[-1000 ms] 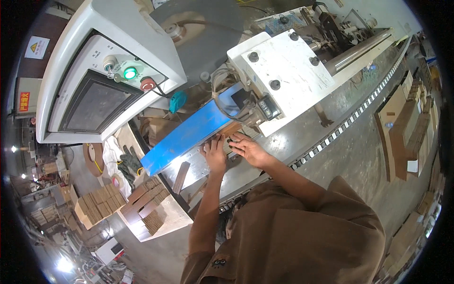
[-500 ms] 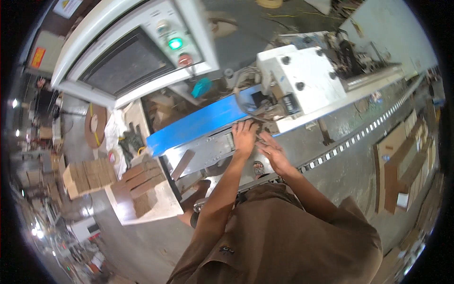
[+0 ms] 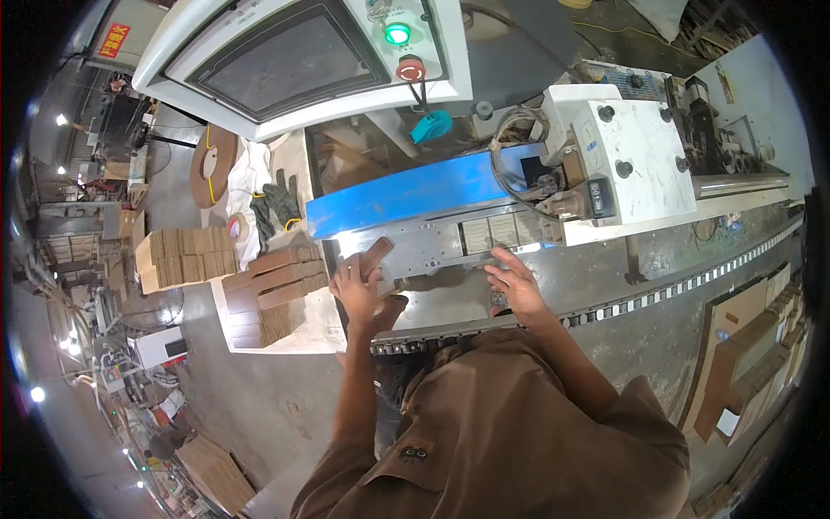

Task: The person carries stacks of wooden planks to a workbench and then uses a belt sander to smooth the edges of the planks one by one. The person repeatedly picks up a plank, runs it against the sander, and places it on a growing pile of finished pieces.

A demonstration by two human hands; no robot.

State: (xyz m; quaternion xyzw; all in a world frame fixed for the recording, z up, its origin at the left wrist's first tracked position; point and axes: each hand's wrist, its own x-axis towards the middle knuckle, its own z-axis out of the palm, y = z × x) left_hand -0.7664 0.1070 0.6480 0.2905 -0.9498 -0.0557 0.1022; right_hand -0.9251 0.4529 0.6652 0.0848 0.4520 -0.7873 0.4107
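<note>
My left hand [image 3: 354,290] is at the left end of a metal machine bed [image 3: 415,246], its fingers and thumb closed round the lower end of a short brown strip [image 3: 376,256]. The strip lies tilted on the bed. My right hand [image 3: 519,284] hovers at the bed's front edge with fingers apart and nothing in it. Just beyond its fingertips, a slot in the bed shows a row of pale pieces [image 3: 491,233]. A long blue cover [image 3: 415,192] runs behind the bed, up to a white machine head [image 3: 640,160].
Left of the bed, a pale side table [image 3: 324,333] carries stacked brown strips [image 3: 281,281], with a block of cardboard pieces [image 3: 186,258] beside them. Behind stands a control panel [image 3: 294,60] with a lit green button. A chain-like rail [image 3: 622,307] curves past my waist.
My left hand has gone from the middle of the bed to the brown strip at its left end and taken hold. My right hand has drawn back slightly. The view has shifted.
</note>
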